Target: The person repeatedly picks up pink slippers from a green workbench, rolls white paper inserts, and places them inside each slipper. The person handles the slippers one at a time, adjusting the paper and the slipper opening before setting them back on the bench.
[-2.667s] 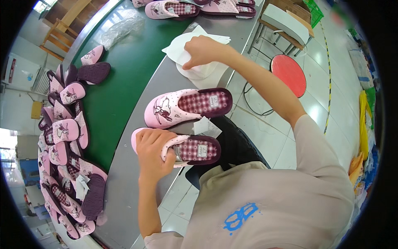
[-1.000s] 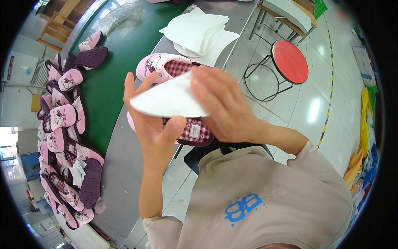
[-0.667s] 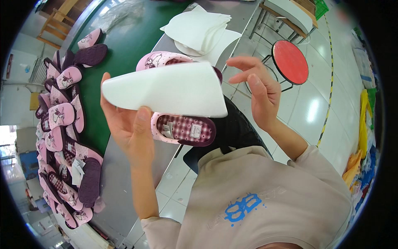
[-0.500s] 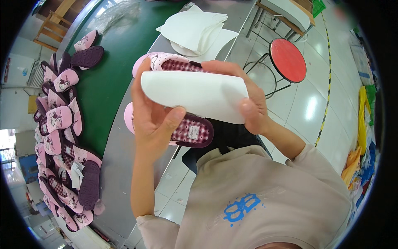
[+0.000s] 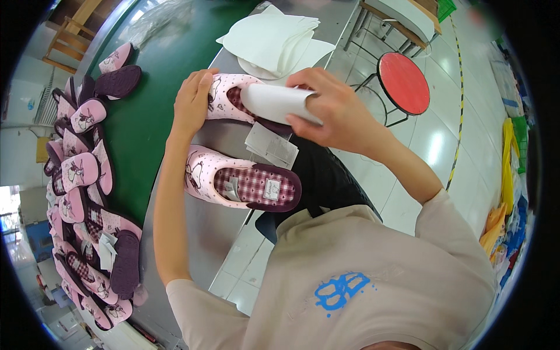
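Note:
Two pink slippers with plaid insoles lie on the grey bench. My left hand (image 5: 192,102) grips the toe of the far slipper (image 5: 224,96). My right hand (image 5: 335,111) is shut on a rolled white paper sheet (image 5: 274,102), whose end sits in that slipper's opening. The near slipper (image 5: 242,184) lies untouched, with a tag inside it. A folded paper tag (image 5: 271,146) hangs between the two slippers.
A stack of white paper sheets (image 5: 271,38) lies at the far end of the bench. Several pink and purple slippers (image 5: 87,175) crowd the green belt (image 5: 151,105) on the left. A red stool (image 5: 403,83) stands on the tiled floor to the right.
The white sheet, held up flat in both hands, is now rolled in my right hand and lowered into the far slipper. My left hand moved onto that slipper's toe.

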Action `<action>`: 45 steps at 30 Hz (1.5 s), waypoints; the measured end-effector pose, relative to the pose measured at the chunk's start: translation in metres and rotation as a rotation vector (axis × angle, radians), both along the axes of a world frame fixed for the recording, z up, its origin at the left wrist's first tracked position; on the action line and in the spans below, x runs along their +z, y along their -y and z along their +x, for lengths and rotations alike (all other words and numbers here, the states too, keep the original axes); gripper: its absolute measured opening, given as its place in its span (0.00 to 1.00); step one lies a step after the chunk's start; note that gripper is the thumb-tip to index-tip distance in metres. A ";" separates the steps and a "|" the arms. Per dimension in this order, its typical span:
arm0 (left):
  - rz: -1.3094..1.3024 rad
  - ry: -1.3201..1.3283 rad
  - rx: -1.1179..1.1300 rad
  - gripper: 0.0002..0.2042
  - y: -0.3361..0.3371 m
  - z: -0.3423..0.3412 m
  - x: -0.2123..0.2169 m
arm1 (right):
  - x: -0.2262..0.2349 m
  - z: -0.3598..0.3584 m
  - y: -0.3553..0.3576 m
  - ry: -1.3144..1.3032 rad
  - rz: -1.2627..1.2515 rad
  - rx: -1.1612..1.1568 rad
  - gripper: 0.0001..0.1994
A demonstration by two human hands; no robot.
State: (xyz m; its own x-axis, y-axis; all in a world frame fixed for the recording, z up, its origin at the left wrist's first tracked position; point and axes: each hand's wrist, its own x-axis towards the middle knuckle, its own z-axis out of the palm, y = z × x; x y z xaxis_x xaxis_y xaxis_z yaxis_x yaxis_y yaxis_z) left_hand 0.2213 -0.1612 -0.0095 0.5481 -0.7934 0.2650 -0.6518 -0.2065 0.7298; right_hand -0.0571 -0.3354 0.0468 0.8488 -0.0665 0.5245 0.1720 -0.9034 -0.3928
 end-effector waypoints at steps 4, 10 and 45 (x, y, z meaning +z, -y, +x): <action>-0.011 -0.091 0.045 0.23 0.000 -0.005 0.003 | -0.006 0.011 0.000 0.060 -0.192 0.079 0.12; -0.014 -0.023 0.064 0.23 0.000 -0.007 0.004 | -0.011 0.010 0.000 0.023 -0.079 0.122 0.13; -0.051 0.060 0.049 0.23 0.003 0.002 -0.001 | -0.046 0.057 -0.051 0.166 -0.037 -0.180 0.15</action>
